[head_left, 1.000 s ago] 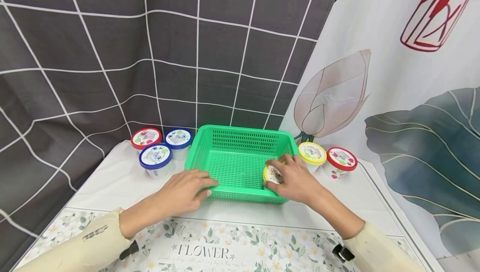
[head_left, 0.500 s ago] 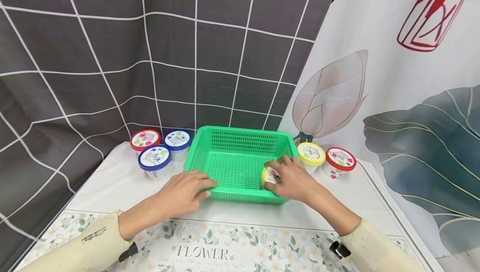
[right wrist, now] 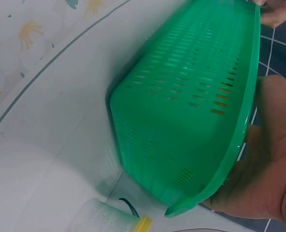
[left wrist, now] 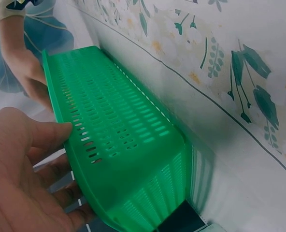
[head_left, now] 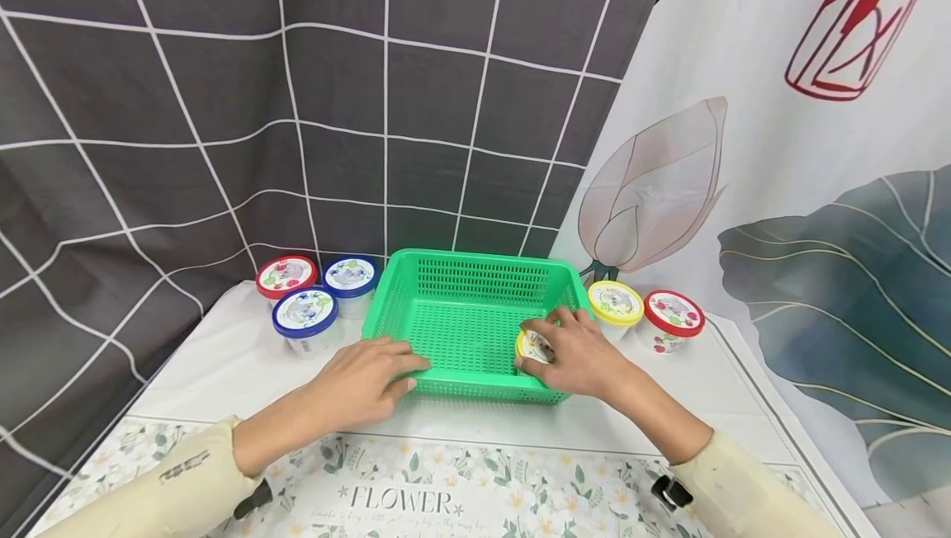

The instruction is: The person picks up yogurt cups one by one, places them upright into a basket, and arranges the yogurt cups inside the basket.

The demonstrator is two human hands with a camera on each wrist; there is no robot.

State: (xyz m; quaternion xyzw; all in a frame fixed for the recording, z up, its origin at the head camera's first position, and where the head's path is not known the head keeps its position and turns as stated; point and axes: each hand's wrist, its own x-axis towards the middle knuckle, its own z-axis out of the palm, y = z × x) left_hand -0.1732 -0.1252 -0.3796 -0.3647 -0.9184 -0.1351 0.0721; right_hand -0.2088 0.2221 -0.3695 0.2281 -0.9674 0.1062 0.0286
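Right hand [head_left: 575, 356], fingers bent round 1 yellow-lidded tub [head_left: 532, 347], left hand [head_left: 366, 379], thumb and fingers astride basket rim [head_left: 471, 379]

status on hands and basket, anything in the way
Left hand grips green perforated plastic basket, near left corner. Right hand holds round yellow-lidded tub inside, near right corner. Nothing visibly blocking.

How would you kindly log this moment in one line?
left grip: holds green basket by rim | right grip: holds yellow-lidded tub inside basket
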